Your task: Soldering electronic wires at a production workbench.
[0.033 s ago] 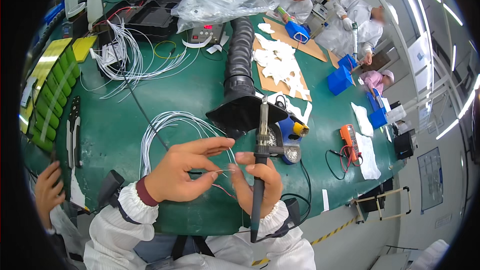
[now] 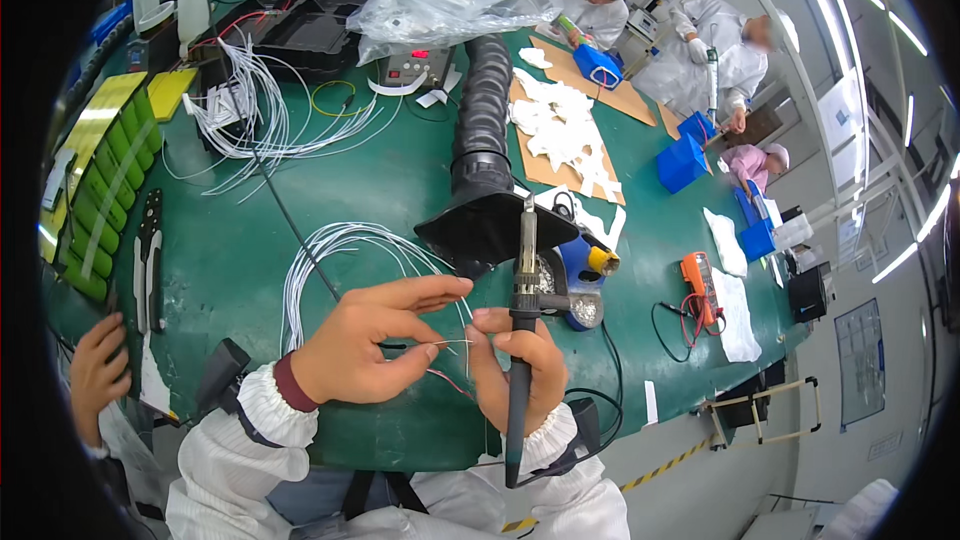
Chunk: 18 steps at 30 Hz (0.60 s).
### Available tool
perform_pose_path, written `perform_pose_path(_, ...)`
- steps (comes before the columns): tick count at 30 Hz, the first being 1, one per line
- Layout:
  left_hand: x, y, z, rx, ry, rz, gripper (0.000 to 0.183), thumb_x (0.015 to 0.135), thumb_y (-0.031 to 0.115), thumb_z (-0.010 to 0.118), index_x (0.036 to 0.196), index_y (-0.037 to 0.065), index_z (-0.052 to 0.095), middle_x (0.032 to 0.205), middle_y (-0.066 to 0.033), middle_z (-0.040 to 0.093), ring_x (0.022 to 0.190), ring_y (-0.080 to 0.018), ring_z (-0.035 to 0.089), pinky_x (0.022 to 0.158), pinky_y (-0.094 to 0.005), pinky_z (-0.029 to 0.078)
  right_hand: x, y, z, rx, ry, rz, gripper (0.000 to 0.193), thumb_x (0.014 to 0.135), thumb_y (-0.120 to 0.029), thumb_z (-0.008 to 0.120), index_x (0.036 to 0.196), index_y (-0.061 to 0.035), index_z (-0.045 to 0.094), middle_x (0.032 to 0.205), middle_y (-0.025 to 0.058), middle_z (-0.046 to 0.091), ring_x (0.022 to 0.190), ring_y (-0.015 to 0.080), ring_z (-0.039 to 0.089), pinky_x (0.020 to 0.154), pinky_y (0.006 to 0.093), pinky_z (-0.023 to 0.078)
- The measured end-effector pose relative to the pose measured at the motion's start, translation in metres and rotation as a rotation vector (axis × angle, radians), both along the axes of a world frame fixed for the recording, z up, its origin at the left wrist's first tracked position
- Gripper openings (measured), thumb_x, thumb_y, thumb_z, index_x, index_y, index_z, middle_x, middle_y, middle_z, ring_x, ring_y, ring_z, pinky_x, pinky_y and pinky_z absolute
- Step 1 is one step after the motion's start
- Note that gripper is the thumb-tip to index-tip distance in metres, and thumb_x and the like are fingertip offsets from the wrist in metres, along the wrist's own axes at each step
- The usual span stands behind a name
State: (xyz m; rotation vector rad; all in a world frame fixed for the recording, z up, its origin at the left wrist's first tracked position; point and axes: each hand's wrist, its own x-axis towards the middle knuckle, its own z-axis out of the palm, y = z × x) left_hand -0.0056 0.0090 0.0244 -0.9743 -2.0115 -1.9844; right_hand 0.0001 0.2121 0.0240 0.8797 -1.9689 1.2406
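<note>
1. Our left hand (image 2: 370, 342) pinches a thin strand (image 2: 454, 342); our right hand (image 2: 510, 365) pinches a white wire (image 2: 465, 312) and holds the soldering iron (image 2: 525, 252), tip away from both.
2. Strand and wire meet between our hands; can't tell if joined.
3. White coil (image 2: 298, 285) and bundle (image 2: 268, 145) lie loose on the surface (image 2: 370, 190).

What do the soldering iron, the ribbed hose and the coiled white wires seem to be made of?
Soldering iron: shiny, reflective barrel, probably metal; dull dark handle, perhaps plastic or rubber.
Ribbed hose: likely flexible plastic, judging by its black, slightly glossy corrugations.
Coiled white wires: smooth, uniform coating, probably plastic insulation; exact type unclear.
</note>
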Motion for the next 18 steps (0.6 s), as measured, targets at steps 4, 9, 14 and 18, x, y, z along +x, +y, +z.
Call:
perform_pose_path(4, 0.0003, 0.0003, 0.0032, -0.017, 0.025, -0.014, 0.012, 0.08, -0.005, 0.07, 0.092, -0.004, 0.074, 0.138, -0.0263, 0.06, 0.125, -0.0366, 0.064, 0.106, -0.041, 0.053, 0.0, -0.0012, -0.0073, -0.125, -0.028, 0.02, 0.039, 0.082, 0.016, 0.075, 0.11, -0.0029, 0.054, 0.093, 0.0218, 0.072, 0.084, 0.0309, 0.074, 0.073, 0.0368, 0.06)
perform_pose_path(9, 0.001, 0.0024, 0.001, -0.051, 0.035, 0.0, 0.005, 0.083, 0.001, 0.073, 0.087, -0.003, 0.073, 0.139, -0.0247, 0.06, 0.125, -0.0364, 0.063, 0.104, -0.0405, 0.053, -0.0004, -0.0005, -0.0112, -0.175, -0.059, 0.008, 0.036, 0.085, 0.014, 0.073, 0.11, -0.0028, 0.055, 0.094, 0.0215, 0.072, 0.086, 0.0286, 0.074, 0.073, 0.0363, 0.061)
perform_pose_path(14, -0.0002, 0.0044, 0.0003, -0.116, 0.049, 0.006, 0.007, 0.084, 0.004, 0.073, 0.08, -0.002, 0.07, 0.141, -0.0235, 0.059, 0.125, -0.0383, 0.063, 0.1, -0.0414, 0.053, 0.0006, 0.0031, -0.0118, -0.186, -0.083, -0.005, 0.035, 0.086, 0.014, 0.073, 0.11, -0.0026, 0.054, 0.093, 0.0207, 0.073, 0.086, 0.0277, 0.074, 0.074, 0.0365, 0.06)
perform_pose_path(18, -0.0011, 0.0015, 0.0004, -0.156, 0.118, 0.027, 0.005, 0.081, 0.0, 0.071, 0.078, -0.002, 0.068, 0.142, -0.0255, 0.057, 0.127, -0.0399, 0.061, 0.103, -0.0432, 0.052, 0.0026, 0.0051, -0.0072, -0.054, -0.138, -0.018, 0.038, 0.09, 0.012, 0.069, 0.117, -0.0049, 0.047, 0.101, 0.0202, 0.071, 0.094, 0.0272, 0.072, 0.086, 0.0385, 0.058)
